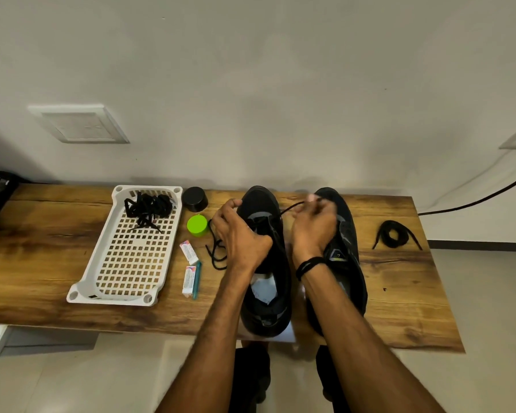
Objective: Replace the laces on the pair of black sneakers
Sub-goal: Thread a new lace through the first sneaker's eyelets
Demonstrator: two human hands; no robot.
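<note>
Two black sneakers stand side by side on the wooden table [57,248], toes toward the wall. My left hand [239,234] grips the left sneaker [265,281] at its lace area. My right hand [315,225] lies over the right sneaker [347,245] and pinches a black lace [291,208] that runs taut from the left sneaker's eyelets. The lace's other end [216,254] lies loose on the table left of that sneaker. A coiled black lace [395,234] rests at the table's right. A tangle of black laces [148,208] sits in the white basket [125,296].
Between basket and sneakers lie a black round lid [195,199], a green cap [197,225], two small white packets [189,251] [188,280] and a teal pen-like tool [196,280]. A white sheet [283,335] lies under the left sneaker. A black cable [474,201] hangs at right.
</note>
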